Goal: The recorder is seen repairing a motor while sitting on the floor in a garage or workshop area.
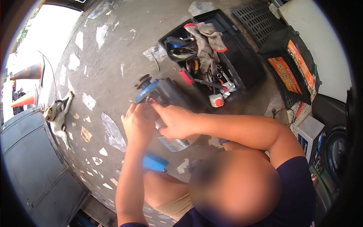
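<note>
Both of my hands meet over a dark cylindrical machine (172, 90) lying on the floor. It has a blue end piece (148, 90) and a small round pulley-like part (143, 81) sticking out at its far left. My left hand (138, 121) is closed, fingers bent together above the blue end. My right hand (176, 120) comes in from the right, its fingers curled and touching the left. Between the fingertips shows a small red piece (152, 100); the rest of it is hidden. A shiny metal part (176, 143) shows beneath my right hand.
An open black toolbox (245, 72) with tools and grey gloves (207, 41) stands beyond the machine. A red-capped white bottle (216, 101) is at its near edge. A blue block (154, 162) lies by my leg. A dog (58, 119) lies left, beside a grey metal panel (34, 151).
</note>
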`<state>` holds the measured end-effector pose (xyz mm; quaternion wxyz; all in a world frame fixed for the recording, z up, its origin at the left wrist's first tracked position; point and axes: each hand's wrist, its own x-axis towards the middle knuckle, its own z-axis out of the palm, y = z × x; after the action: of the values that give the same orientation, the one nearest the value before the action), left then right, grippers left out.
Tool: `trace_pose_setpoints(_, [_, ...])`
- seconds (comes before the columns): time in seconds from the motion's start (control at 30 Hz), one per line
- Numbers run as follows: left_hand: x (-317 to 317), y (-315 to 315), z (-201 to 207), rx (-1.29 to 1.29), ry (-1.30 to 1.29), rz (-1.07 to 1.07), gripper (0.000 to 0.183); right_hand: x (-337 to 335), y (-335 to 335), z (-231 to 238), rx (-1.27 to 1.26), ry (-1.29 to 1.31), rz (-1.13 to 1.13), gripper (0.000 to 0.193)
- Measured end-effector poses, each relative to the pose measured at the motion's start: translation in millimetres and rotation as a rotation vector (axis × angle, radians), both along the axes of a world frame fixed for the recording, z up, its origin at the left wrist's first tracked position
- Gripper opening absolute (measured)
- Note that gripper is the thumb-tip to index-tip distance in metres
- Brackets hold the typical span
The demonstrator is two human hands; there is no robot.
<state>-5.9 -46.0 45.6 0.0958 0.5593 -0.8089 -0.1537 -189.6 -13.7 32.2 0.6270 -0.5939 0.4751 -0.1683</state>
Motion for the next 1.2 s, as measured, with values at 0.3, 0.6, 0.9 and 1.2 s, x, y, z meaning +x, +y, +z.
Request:
trace_pose_setpoints(0.3, [-8.9, -3.5, -2.9, 0.073, 0.007, 0.054, 0.019, -4.4, -25.6, 9.8, -0.146, 0.177, 0.215, 0.045])
trace_pose_setpoints(0.6, [-3.4, -5.5, 7.3, 0.114, 0.028, 0.03, 0.017, 4.0, -25.8, 9.9, -0.074, 0.154, 0.236, 0.054])
trace_pose_setpoints(0.9, [-6.6, -2.2, -2.4, 0.095, 0.042, 0.081, 0.019, -1.8, -29.4, 13.6, -0.109, 0.058, 0.204, 0.019])
trace_pose_setpoints(1.2, [-1.1, -1.5, -3.5, 0.129, 0.027, 0.121, 0.021, 1.3, -31.2, 11.7, -0.044, 0.014, 0.142, 0.021])
